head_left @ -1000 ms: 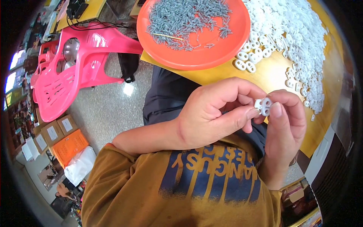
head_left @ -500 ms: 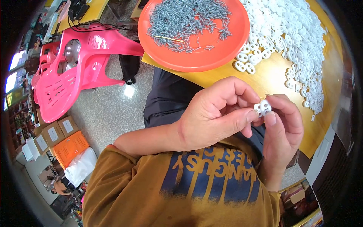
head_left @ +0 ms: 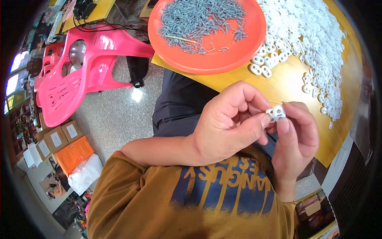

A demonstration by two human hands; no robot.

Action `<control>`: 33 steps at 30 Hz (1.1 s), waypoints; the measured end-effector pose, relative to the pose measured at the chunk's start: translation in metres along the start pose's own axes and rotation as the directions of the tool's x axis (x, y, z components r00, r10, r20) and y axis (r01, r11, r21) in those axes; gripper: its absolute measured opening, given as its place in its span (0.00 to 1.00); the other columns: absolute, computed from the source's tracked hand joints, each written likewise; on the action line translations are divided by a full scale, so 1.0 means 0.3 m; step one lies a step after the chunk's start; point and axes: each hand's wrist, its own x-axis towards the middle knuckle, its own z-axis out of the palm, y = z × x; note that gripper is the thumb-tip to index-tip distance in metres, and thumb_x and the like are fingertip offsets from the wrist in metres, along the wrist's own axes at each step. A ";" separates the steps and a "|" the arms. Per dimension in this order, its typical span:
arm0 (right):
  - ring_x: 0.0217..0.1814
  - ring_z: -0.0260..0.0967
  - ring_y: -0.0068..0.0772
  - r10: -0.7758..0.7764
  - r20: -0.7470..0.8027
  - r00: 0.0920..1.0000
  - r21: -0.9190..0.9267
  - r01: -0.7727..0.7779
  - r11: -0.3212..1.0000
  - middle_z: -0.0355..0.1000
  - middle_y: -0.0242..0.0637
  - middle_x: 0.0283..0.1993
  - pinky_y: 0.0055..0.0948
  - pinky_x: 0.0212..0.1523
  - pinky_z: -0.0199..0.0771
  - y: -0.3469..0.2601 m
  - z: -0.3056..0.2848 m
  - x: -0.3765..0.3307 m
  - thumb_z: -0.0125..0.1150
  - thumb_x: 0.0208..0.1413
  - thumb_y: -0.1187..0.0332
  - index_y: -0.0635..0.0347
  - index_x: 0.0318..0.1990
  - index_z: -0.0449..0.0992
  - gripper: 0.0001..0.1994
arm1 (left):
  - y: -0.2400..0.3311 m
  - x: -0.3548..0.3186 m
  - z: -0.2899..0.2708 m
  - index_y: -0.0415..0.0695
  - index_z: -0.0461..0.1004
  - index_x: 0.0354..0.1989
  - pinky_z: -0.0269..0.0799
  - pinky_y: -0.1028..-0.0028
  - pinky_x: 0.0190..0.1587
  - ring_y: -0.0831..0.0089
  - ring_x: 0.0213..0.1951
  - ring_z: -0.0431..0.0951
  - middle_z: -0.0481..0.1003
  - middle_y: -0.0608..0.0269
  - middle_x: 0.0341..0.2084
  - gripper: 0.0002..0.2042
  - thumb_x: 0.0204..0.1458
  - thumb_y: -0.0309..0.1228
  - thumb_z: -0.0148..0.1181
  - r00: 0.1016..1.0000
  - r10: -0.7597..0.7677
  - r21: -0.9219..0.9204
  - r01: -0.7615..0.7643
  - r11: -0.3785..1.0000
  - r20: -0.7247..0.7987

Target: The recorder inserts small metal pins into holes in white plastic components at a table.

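Between my two hands, over the near edge of the table, is a small white plastic cord lock (head_left: 277, 113) with round holes. My left hand (head_left: 232, 125) pinches its left side between thumb and fingers, the other fingers curled behind. From the right, my right hand (head_left: 297, 133) grips the piece with thumb and index finger. The fingertips cover part of it, so I cannot see whether anything sits inside. Beyond my hands lies a large pile of similar white two-holed pieces (head_left: 304, 34). Small metal springs (head_left: 199, 22) fill much of a round orange-red plate (head_left: 191, 65).
The plate stands on a yellow table (head_left: 288, 89), overhanging its left edge. A thin yellow stick (head_left: 180, 40) lies among the springs. To the left is a pink plastic chair (head_left: 85, 67). Cardboard boxes (head_left: 57, 138) and a white bag (head_left: 85, 175) stand on the lower left.
Both hands stay close together on the cord lock, which has tilted slightly between the fingertips. The whole view has shifted a little, moving the plate slightly rightward in it.
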 end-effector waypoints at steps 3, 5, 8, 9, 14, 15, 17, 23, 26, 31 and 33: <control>0.33 0.64 0.22 0.005 -0.029 1.000 0.024 -0.004 1.000 0.63 0.38 0.36 0.18 0.33 0.67 0.006 0.012 -0.006 0.50 0.50 0.80 0.69 0.41 0.68 0.09 | -0.009 -0.004 0.004 0.38 0.59 0.37 0.71 0.80 0.27 0.77 0.25 0.73 0.71 0.55 0.29 0.07 0.51 0.20 0.47 0.999 0.013 -0.001 -0.013 1.000 -0.033; 0.32 0.64 0.22 0.004 -0.041 0.999 0.033 -0.003 0.999 0.63 0.38 0.36 0.18 0.33 0.67 0.013 0.019 -0.011 0.49 0.51 0.80 0.69 0.41 0.67 0.09 | -0.016 -0.008 0.002 0.38 0.59 0.37 0.71 0.80 0.27 0.77 0.25 0.73 0.71 0.56 0.29 0.06 0.51 0.20 0.47 0.999 0.028 -0.012 -0.028 1.000 -0.040; 0.31 0.63 0.20 0.015 -0.059 0.998 0.064 -0.011 0.998 0.63 0.37 0.36 0.17 0.30 0.66 0.021 0.026 -0.021 0.48 0.52 0.79 0.68 0.41 0.67 0.09 | -0.024 -0.015 -0.001 0.39 0.59 0.37 0.71 0.80 0.27 0.77 0.25 0.73 0.71 0.55 0.29 0.06 0.51 0.20 0.47 0.998 0.040 -0.008 -0.041 0.999 -0.041; 0.33 0.63 0.21 0.025 -0.060 0.998 0.070 -0.021 0.997 0.63 0.37 0.37 0.17 0.32 0.65 0.021 0.027 -0.024 0.49 0.52 0.76 0.68 0.41 0.67 0.09 | -0.025 -0.016 0.001 0.38 0.59 0.37 0.71 0.79 0.27 0.77 0.25 0.73 0.71 0.55 0.29 0.06 0.51 0.20 0.47 0.997 0.049 0.003 -0.049 0.999 -0.050; 0.30 0.62 0.19 -0.017 -0.088 0.996 0.091 0.025 0.996 0.63 0.37 0.36 0.16 0.27 0.63 0.038 0.038 -0.024 0.48 0.52 0.78 0.67 0.41 0.67 0.09 | -0.034 -0.018 0.007 0.38 0.59 0.37 0.71 0.79 0.27 0.76 0.25 0.73 0.71 0.55 0.28 0.06 0.51 0.21 0.47 0.994 0.075 0.010 -0.074 0.997 -0.076; 0.30 0.62 0.19 -0.016 -0.089 0.996 0.105 0.025 0.994 0.63 0.37 0.36 0.16 0.27 0.63 0.037 0.041 -0.024 0.48 0.52 0.78 0.67 0.41 0.67 0.08 | -0.036 -0.020 0.006 0.38 0.59 0.37 0.71 0.79 0.27 0.76 0.25 0.73 0.71 0.55 0.28 0.06 0.51 0.21 0.47 0.994 0.075 0.003 -0.075 0.997 -0.084; 0.30 0.62 0.19 -0.014 -0.089 0.996 0.119 0.024 0.993 0.64 0.37 0.36 0.16 0.27 0.63 0.040 0.042 -0.024 0.48 0.52 0.77 0.67 0.41 0.67 0.08 | -0.038 -0.024 0.008 0.38 0.59 0.37 0.71 0.79 0.27 0.76 0.25 0.73 0.71 0.56 0.27 0.06 0.52 0.22 0.47 0.993 0.075 -0.005 -0.075 0.997 -0.093; 0.28 0.60 0.18 -0.023 -0.100 0.995 0.058 0.029 0.998 0.64 0.37 0.36 0.15 0.27 0.61 0.030 0.043 -0.023 0.48 0.52 0.78 0.67 0.40 0.67 0.08 | -0.048 -0.023 0.006 0.38 0.59 0.36 0.71 0.78 0.30 0.76 0.27 0.73 0.71 0.55 0.28 0.06 0.52 0.21 0.47 0.990 0.111 0.000 -0.111 0.994 -0.082; 0.29 0.60 0.17 -0.004 -0.092 0.996 0.073 0.011 0.997 0.64 0.37 0.35 0.15 0.27 0.61 0.030 0.035 -0.021 0.48 0.52 0.78 0.67 0.40 0.68 0.08 | -0.046 -0.024 0.006 0.38 0.59 0.37 0.71 0.78 0.31 0.75 0.28 0.73 0.71 0.56 0.28 0.06 0.52 0.21 0.47 0.994 0.071 -0.087 -0.078 0.993 -0.087; 0.29 0.61 0.18 0.050 -0.112 0.992 0.078 -0.041 0.996 0.65 0.35 0.35 0.15 0.30 0.62 0.023 0.016 -0.010 0.50 0.51 0.78 0.68 0.40 0.68 0.08 | -0.021 -0.020 0.001 0.37 0.58 0.42 0.71 0.78 0.34 0.75 0.30 0.73 0.70 0.56 0.33 0.10 0.51 0.20 0.45 1.000 -0.016 -0.113 0.015 0.993 -0.006; 0.30 0.61 0.18 0.070 -0.098 0.993 0.099 -0.061 0.993 0.65 0.35 0.35 0.15 0.30 0.62 0.012 0.012 -0.005 0.50 0.51 0.78 0.68 0.39 0.68 0.08 | -0.032 -0.019 -0.028 0.38 0.57 0.46 0.70 0.79 0.33 0.77 0.29 0.72 0.69 0.57 0.33 0.13 0.51 0.20 0.46 0.998 0.038 -0.003 -0.038 0.999 0.052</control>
